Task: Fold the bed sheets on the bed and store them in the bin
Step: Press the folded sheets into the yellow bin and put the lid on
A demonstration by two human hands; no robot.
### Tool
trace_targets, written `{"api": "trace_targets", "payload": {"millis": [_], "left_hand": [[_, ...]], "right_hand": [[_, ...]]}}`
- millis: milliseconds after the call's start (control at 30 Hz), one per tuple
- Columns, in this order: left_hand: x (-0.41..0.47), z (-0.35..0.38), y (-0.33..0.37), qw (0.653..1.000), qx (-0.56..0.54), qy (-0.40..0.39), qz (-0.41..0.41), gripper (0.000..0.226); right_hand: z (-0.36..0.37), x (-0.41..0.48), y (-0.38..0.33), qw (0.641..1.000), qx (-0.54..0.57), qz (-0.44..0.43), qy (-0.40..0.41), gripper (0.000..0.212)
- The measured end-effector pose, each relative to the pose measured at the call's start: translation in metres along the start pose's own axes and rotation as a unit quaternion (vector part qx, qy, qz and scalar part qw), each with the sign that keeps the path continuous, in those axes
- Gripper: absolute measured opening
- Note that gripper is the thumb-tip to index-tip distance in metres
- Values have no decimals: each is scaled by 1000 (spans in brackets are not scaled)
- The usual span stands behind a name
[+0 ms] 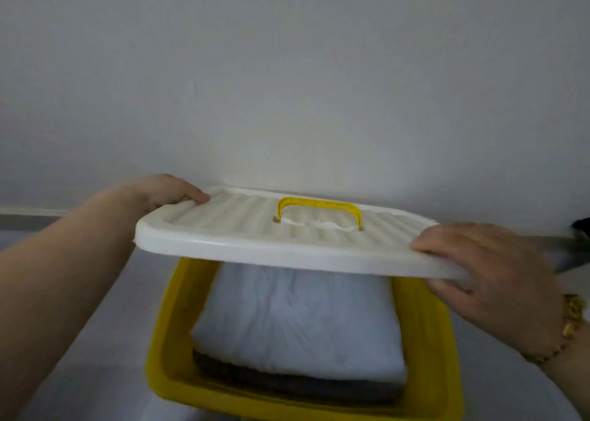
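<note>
L hand (166, 191) & R hand (488, 270): fingers (447, 245) curled round lid (255, 232) edges, at far-left corner & near-right side. Folded sheets (297, 325) lie in bin (178, 341), just below fingers. Risk: stack looks piled high, so lid may seat crooked or pinch cloth at rim.

Yellow bin (424, 341) on pale surface (95, 372)

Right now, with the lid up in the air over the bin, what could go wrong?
The white sheet looks piled high in the yellow bin, so the lid might not sit flat, or it could pinch cloth at the rim. Also, the left hand and right hand hold the lid only at its ends, above the bin, so it could come down crooked.
</note>
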State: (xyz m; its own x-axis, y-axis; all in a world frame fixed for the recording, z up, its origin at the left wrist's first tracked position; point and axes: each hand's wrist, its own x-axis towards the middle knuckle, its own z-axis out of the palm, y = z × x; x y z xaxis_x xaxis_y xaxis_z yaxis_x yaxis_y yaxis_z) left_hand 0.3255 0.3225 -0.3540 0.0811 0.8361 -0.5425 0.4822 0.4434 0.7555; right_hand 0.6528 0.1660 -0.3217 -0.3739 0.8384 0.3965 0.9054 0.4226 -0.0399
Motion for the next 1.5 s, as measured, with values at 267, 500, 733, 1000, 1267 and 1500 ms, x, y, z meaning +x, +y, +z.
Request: {"api": "trace_targets", "payload": {"millis": [267,500,733,1000,1267,1500], "left_hand": [[-5,19,-35,997,-78,20,5,43],[-13,24,-55,991,-110,21,73,59],[-21,35,-77,995,-89,36,39,65],[-8,48,-93,989,-115,67,-64,23],[14,57,-74,985,-105,128,-44,19],[14,57,-70,987,-48,156,-14,25]], "right_hand": [[6,-24,0,914,266,262,-157,56],[74,-62,19,752,287,582,-117,59],[85,-81,15,600,440,662,-88,51],[87,-88,10,543,501,673,-38,50],[98,-49,53,612,442,655,-43,64],[103,-47,41,729,322,603,-26,42]]}}
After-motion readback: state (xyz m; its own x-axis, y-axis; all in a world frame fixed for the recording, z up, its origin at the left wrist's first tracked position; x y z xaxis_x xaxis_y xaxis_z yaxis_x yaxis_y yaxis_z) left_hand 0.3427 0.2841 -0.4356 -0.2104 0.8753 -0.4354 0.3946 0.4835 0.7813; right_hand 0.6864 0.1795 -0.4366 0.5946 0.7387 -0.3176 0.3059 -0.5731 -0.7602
